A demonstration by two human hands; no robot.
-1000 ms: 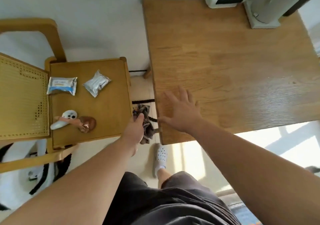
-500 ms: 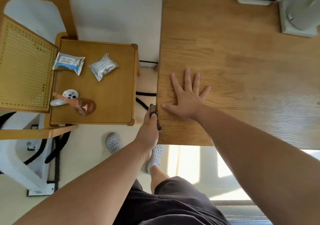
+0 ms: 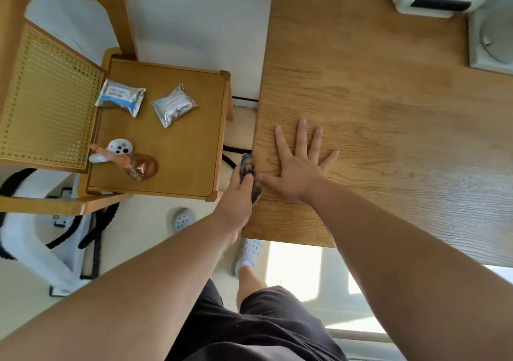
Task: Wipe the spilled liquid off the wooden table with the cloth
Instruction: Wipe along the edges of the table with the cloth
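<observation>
Bright daylight fills the scene. Hard sunlit patches lie on the floor (image 3: pixel 299 266) at five o'clock, nearly blown out. The worktop (image 3: pixel 388 111) shows a soft sheen at three o'clock. Wide-angle distortion bends the edges; forearms near the lens look oversized and slightly soft.
</observation>
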